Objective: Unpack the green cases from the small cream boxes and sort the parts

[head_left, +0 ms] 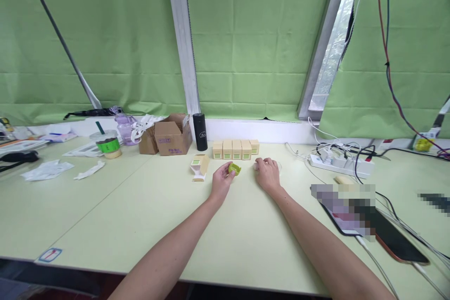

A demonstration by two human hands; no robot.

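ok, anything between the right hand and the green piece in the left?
Nothing visible stands between the right hand and the green piece held in the left hand; tabletop shows in the gap.

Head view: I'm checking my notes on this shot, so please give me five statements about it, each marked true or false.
1. The left hand holds a small green cup. True.
2. The black tumbler stands left of the open cardboard box. False: it stands right of that box.
3. An opened small carton lies to the left of the left hand. True.
4. The right hand rests on the power strip. False: it is apart from the strip, to its left.
5. Small pale boxes stand in a row beyond the hands. True.
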